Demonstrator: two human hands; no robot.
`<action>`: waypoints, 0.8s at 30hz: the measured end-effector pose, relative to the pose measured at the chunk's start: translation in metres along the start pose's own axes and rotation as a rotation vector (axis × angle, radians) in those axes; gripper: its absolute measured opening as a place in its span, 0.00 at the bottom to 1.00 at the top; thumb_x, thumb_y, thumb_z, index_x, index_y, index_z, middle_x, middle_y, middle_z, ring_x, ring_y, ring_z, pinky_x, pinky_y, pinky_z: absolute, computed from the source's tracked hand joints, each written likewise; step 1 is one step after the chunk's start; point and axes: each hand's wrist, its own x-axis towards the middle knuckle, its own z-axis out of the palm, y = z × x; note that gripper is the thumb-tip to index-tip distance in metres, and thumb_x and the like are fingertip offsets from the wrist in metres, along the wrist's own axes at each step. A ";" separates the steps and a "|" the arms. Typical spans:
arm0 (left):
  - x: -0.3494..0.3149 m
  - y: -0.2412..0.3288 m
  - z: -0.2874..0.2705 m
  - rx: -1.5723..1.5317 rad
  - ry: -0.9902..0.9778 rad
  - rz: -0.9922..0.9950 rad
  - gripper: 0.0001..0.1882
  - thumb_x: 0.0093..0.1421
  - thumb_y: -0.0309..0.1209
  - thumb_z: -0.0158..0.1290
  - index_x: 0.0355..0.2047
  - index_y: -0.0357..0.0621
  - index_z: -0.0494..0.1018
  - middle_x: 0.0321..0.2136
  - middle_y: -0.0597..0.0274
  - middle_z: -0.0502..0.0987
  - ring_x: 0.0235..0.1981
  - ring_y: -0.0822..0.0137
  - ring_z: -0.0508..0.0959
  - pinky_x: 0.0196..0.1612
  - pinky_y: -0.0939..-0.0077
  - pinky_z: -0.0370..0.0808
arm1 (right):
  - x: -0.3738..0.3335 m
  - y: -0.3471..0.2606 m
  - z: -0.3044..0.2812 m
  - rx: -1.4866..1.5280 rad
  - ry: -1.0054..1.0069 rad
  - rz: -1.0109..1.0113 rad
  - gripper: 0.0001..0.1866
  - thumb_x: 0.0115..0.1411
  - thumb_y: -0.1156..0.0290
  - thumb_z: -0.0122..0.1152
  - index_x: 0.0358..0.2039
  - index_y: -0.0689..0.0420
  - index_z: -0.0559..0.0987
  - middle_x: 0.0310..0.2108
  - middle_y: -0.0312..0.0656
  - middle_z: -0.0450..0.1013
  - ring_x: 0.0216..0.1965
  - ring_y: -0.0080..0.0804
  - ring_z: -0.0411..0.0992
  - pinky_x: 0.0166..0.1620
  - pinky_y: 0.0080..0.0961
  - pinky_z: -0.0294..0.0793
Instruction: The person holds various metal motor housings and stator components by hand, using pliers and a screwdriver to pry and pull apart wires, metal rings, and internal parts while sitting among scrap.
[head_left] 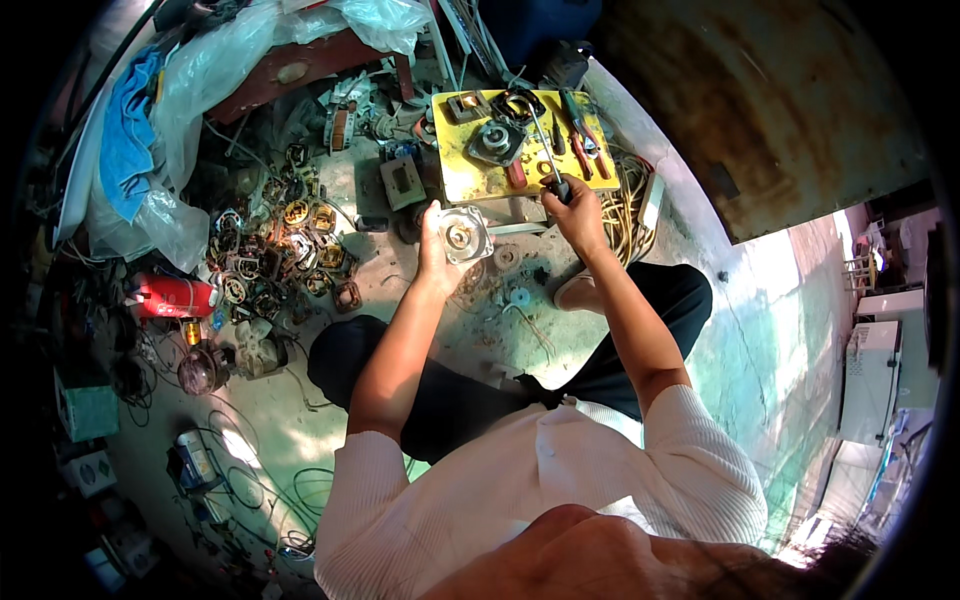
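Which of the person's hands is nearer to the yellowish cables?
The right. The right hand, gripping a screwdriver, is just left of the cables; the left hand, holding a metal part, is farther left.

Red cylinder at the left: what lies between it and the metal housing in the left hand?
In the head view, a heap of wire-wound parts, then a patch of floor, then the left hand itself, holding the metal housing.

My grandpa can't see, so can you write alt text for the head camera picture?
A left hand holds a squarish metal motor housing, and the right hand grips a screwdriver at a yellow board bearing tools. A heap of wire-coil parts lies to the left.
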 end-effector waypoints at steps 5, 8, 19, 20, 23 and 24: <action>0.001 0.002 0.003 -0.019 0.016 0.006 0.35 0.63 0.61 0.39 0.43 0.40 0.75 0.38 0.52 0.80 0.40 0.47 0.79 0.47 0.52 0.76 | 0.060 0.033 -0.020 -0.419 0.188 0.009 0.21 0.51 0.59 0.71 0.40 0.60 0.80 0.27 0.49 0.78 0.29 0.42 0.78 0.35 0.34 0.74; 0.004 0.001 0.003 -0.022 0.002 0.004 0.35 0.63 0.62 0.39 0.44 0.40 0.75 0.40 0.51 0.79 0.41 0.46 0.79 0.48 0.52 0.75 | 0.078 0.050 -0.021 -0.401 0.262 -0.040 0.23 0.49 0.58 0.71 0.43 0.55 0.80 0.28 0.49 0.78 0.30 0.46 0.78 0.36 0.36 0.74; 0.003 0.006 0.001 -0.018 -0.050 0.015 0.35 0.62 0.62 0.40 0.45 0.41 0.75 0.42 0.51 0.80 0.42 0.46 0.79 0.48 0.53 0.75 | 0.062 0.053 -0.024 -0.249 0.207 0.045 0.20 0.55 0.60 0.67 0.44 0.59 0.79 0.23 0.41 0.74 0.24 0.23 0.70 0.31 0.25 0.70; 0.003 0.006 0.001 -0.019 -0.056 0.015 0.35 0.62 0.62 0.40 0.45 0.41 0.75 0.42 0.51 0.80 0.42 0.46 0.79 0.48 0.53 0.75 | 0.056 0.053 -0.024 -0.207 0.213 0.035 0.20 0.58 0.60 0.65 0.45 0.60 0.78 0.24 0.40 0.73 0.23 0.23 0.70 0.30 0.24 0.70; 0.003 0.006 0.004 -0.020 -0.044 0.009 0.35 0.62 0.62 0.40 0.46 0.40 0.75 0.42 0.51 0.80 0.42 0.46 0.79 0.49 0.53 0.75 | 0.031 0.051 -0.030 0.000 0.141 0.092 0.20 0.64 0.58 0.57 0.50 0.58 0.74 0.24 0.45 0.73 0.26 0.33 0.72 0.36 0.31 0.73; 0.000 0.008 0.004 -0.024 -0.047 0.024 0.36 0.62 0.62 0.40 0.46 0.40 0.75 0.42 0.50 0.79 0.42 0.47 0.79 0.49 0.53 0.75 | 0.018 0.035 -0.032 0.001 0.059 0.170 0.20 0.65 0.58 0.56 0.51 0.58 0.73 0.25 0.45 0.73 0.27 0.33 0.72 0.36 0.30 0.73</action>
